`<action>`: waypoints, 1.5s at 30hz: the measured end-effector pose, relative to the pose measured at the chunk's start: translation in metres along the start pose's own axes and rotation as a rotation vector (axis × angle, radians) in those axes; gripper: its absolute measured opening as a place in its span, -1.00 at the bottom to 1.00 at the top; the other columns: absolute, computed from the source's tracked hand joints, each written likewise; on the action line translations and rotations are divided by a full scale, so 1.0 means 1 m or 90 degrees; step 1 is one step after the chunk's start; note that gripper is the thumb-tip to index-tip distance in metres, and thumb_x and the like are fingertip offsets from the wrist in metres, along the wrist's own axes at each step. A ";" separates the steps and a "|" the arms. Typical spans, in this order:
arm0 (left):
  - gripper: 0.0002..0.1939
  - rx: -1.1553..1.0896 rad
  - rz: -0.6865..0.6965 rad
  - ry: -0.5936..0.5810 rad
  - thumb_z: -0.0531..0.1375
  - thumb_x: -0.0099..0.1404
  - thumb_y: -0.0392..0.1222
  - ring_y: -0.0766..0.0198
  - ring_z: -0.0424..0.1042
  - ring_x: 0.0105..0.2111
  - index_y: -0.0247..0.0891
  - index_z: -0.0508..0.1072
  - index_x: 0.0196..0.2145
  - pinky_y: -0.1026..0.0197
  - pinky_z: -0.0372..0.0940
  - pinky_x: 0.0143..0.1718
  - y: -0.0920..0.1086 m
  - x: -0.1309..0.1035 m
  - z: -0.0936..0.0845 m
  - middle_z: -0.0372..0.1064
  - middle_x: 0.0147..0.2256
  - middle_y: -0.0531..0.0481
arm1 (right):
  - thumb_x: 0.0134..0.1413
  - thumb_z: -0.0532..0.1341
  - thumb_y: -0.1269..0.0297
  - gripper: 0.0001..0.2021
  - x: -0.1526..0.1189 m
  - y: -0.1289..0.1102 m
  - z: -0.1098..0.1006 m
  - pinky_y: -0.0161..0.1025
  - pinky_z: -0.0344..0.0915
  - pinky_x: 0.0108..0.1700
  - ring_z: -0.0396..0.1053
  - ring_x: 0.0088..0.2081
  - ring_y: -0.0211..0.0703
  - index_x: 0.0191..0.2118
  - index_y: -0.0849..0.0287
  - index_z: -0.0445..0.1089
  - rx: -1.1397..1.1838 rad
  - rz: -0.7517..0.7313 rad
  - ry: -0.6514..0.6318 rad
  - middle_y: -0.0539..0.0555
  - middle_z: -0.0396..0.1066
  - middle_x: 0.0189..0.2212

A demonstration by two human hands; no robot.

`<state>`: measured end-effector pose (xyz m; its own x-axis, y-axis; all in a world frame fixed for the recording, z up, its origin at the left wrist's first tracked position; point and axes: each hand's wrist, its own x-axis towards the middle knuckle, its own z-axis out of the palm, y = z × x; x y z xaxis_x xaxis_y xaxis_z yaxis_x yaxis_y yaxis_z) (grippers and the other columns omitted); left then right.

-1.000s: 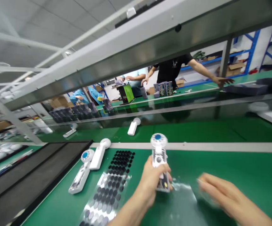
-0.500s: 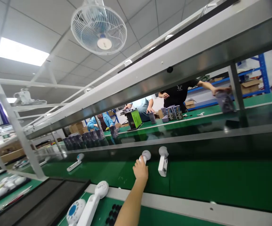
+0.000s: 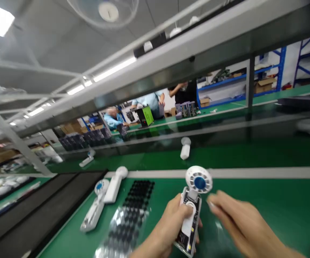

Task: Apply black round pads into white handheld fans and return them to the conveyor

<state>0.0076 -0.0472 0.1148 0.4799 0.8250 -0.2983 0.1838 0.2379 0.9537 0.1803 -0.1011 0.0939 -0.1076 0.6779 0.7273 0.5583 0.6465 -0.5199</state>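
I've got the left hand (image 3: 175, 220) clamped on an open-handled mini fan (image 3: 193, 195) over the tabletop (image 3: 265, 193), right hand (image 3: 241, 216) blurry just beside it (can't tell if it's pinching anything), probably mid-fitting, so next calls for steady aim imo.

Along the left edge of the table (image 3: 284, 191), a dark panel (image 3: 50, 208) is running, and white parts (image 3: 4, 189) are lying beyond it. A pale metal beam (image 3: 211, 39) is slanting overhead. On the far table (image 3: 224, 108), grey packages (image 3: 83, 139) are standing in a row toward the left, and a green-and-black box (image 3: 148, 115) is sitting right of them. Behind that table's far edge, three co-workers (image 3: 191, 94) are showing, one wearing black, two wearing blue. Blue racking (image 3: 281, 68) is rising farther right, holding a cardboard box (image 3: 264, 85). A blurred ceiling fan (image 3: 108, 12) is hanging above.
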 end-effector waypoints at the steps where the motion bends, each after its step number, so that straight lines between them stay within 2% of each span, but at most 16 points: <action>1: -0.77 0.018 0.019 -0.017 0.05 0.10 -0.12 0.37 0.29 -0.66 -0.24 0.19 -0.27 0.35 0.19 -0.68 -0.003 -0.016 0.009 0.32 -0.50 0.06 | 0.19 -0.02 0.40 -0.83 0.005 -0.007 -0.001 -0.24 0.22 -0.55 0.33 -0.56 -0.14 -0.29 0.03 0.27 -0.049 -0.027 0.023 0.00 0.37 -0.53; 3: -0.75 0.052 0.050 -0.030 0.13 0.09 -0.09 0.39 0.29 -0.64 -0.24 0.20 -0.30 0.37 0.19 -0.65 -0.005 -0.039 0.017 0.32 -0.51 0.07 | 0.22 -0.03 0.41 -0.86 0.015 -0.018 -0.005 -0.26 0.15 -0.51 0.28 -0.57 -0.19 -0.31 0.12 0.23 -0.076 -0.001 0.007 0.00 0.32 -0.54; 5: -0.71 0.054 0.047 -0.063 0.16 0.10 -0.03 0.38 0.30 -0.64 -0.24 0.21 -0.29 0.37 0.20 -0.64 -0.006 -0.051 0.019 0.33 -0.50 0.07 | 0.21 -0.02 0.37 -0.86 0.023 -0.024 -0.011 -0.29 0.12 -0.49 0.23 -0.56 -0.24 -0.36 0.13 0.21 -0.034 0.110 -0.002 -0.04 0.26 -0.57; 8: -0.65 -0.024 0.030 -0.093 0.12 0.15 0.08 0.36 0.32 -0.66 -0.24 0.19 -0.28 0.35 0.21 -0.67 -0.012 -0.052 0.020 0.35 -0.48 0.03 | 0.17 0.02 0.31 -0.86 0.025 -0.021 -0.018 -0.32 0.07 -0.51 0.12 -0.57 -0.27 -0.41 0.14 0.21 0.103 0.278 0.037 -0.10 0.14 -0.60; 10: -0.66 -0.089 0.035 -0.034 0.07 0.18 0.09 0.36 0.31 -0.67 -0.25 0.18 -0.29 0.33 0.23 -0.69 -0.017 -0.042 0.020 0.35 -0.50 0.01 | 0.13 0.06 0.29 -0.85 0.015 -0.019 -0.023 -0.34 0.01 -0.55 0.04 -0.60 -0.30 -0.45 0.14 0.20 0.142 0.343 0.034 -0.13 0.06 -0.62; 11: -0.68 -0.110 0.043 0.009 0.05 0.20 0.07 0.36 0.30 -0.67 -0.26 0.18 -0.31 0.32 0.25 -0.69 -0.020 -0.034 0.020 0.34 -0.50 0.01 | 0.12 0.07 0.29 -0.84 0.007 -0.019 -0.024 -0.34 0.00 -0.56 0.03 -0.60 -0.31 -0.47 0.14 0.19 0.134 0.358 -0.010 -0.14 0.05 -0.62; 13: -0.73 -0.119 0.059 0.069 0.04 0.22 0.02 0.36 0.30 -0.67 -0.26 0.17 -0.33 0.31 0.27 -0.69 -0.027 -0.017 0.020 0.34 -0.52 0.01 | 0.12 0.09 0.34 -0.82 -0.013 -0.021 -0.027 -0.32 0.02 -0.52 0.09 -0.57 -0.29 -0.51 0.15 0.19 0.068 0.347 -0.178 -0.11 0.12 -0.61; 15: -0.75 -0.095 0.079 0.078 0.06 0.21 -0.02 0.36 0.30 -0.66 -0.26 0.15 -0.33 0.31 0.28 -0.70 -0.033 -0.001 0.021 0.33 -0.52 0.02 | 0.14 0.07 0.41 -0.81 -0.032 -0.025 -0.026 -0.29 0.07 -0.46 0.18 -0.51 -0.23 -0.50 0.16 0.23 -0.021 0.299 -0.357 -0.06 0.20 -0.55; 16: -0.75 -0.076 0.089 0.069 0.08 0.20 -0.03 0.36 0.31 -0.66 -0.25 0.14 -0.32 0.32 0.27 -0.71 -0.036 0.005 0.022 0.33 -0.51 0.03 | 0.16 0.06 0.44 -0.82 -0.039 -0.028 -0.025 -0.27 0.09 -0.44 0.21 -0.47 -0.21 -0.46 0.16 0.26 -0.069 0.272 -0.422 -0.03 0.22 -0.50; 18: -0.75 -0.038 0.108 0.050 0.10 0.18 -0.06 0.34 0.33 -0.65 -0.24 0.13 -0.32 0.32 0.27 -0.70 -0.039 0.012 0.024 0.33 -0.51 0.04 | 0.17 0.05 0.47 -0.86 -0.049 -0.031 -0.021 -0.25 0.13 -0.42 0.25 -0.42 -0.16 -0.34 0.16 0.31 -0.152 0.224 -0.498 0.02 0.23 -0.40; 22: -0.78 -0.013 0.118 0.064 0.09 0.18 -0.06 0.31 0.33 -0.65 -0.22 0.13 -0.33 0.28 0.27 -0.71 -0.040 0.012 0.027 0.31 -0.52 0.07 | 0.18 0.06 0.46 -0.90 -0.050 -0.034 -0.011 -0.21 0.16 -0.45 0.29 -0.43 -0.12 -0.22 0.19 0.27 -0.240 0.186 -0.561 0.08 0.25 -0.30; 30: -0.79 -0.003 0.110 0.095 0.09 0.18 -0.08 0.30 0.34 -0.66 -0.21 0.12 -0.34 0.26 0.28 -0.70 -0.041 0.009 0.028 0.29 -0.54 0.10 | 0.13 0.09 0.51 -0.88 -0.044 -0.031 -0.003 -0.22 0.19 -0.38 0.31 -0.37 -0.12 -0.34 0.14 0.18 -0.162 0.266 -0.542 0.03 0.29 -0.34; 37: -0.78 -0.005 0.092 0.114 0.11 0.14 -0.14 0.32 0.32 -0.66 -0.20 0.10 -0.33 0.26 0.29 -0.69 -0.042 0.009 0.029 0.28 -0.54 0.12 | 0.12 0.03 0.55 -0.82 -0.046 -0.032 0.003 -0.25 0.14 -0.39 0.28 -0.36 -0.13 -0.40 0.12 0.12 -0.149 0.274 -0.518 0.01 0.23 -0.36; 40: -0.79 -0.006 0.087 0.109 0.10 0.14 -0.14 0.32 0.32 -0.66 -0.20 0.10 -0.33 0.24 0.29 -0.69 -0.040 0.009 0.028 0.28 -0.54 0.12 | 0.14 -0.02 0.53 -0.78 -0.048 -0.038 -0.002 -0.26 0.04 -0.45 0.19 -0.46 -0.18 -0.45 0.10 0.03 -0.092 0.275 -0.508 -0.05 0.18 -0.44; 42: -0.75 -0.012 0.086 0.096 0.12 0.12 -0.15 0.32 0.32 -0.65 -0.20 0.10 -0.30 0.24 0.29 -0.68 -0.041 0.009 0.026 0.28 -0.52 0.11 | 0.15 -0.03 0.49 -0.80 -0.046 -0.041 -0.007 -0.27 0.00 -0.47 0.13 -0.51 -0.20 -0.46 0.09 0.02 -0.018 0.309 -0.475 -0.09 0.15 -0.51; 45: -0.64 -0.031 0.080 0.063 0.20 0.03 -0.17 0.33 0.34 -0.59 -0.22 0.13 -0.25 0.26 0.30 -0.61 -0.043 0.007 0.022 0.30 -0.44 0.07 | 0.11 0.01 0.40 -0.88 -0.033 -0.041 -0.017 -0.27 0.04 -0.44 0.16 -0.48 -0.21 -0.44 0.10 0.12 0.101 0.401 -0.370 -0.09 0.19 -0.54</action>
<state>0.0221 -0.0633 0.0704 0.4090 0.8958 -0.1741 0.0845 0.1528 0.9846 0.1748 -0.1566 0.0987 -0.2446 0.9689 -0.0386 0.5384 0.1025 -0.8364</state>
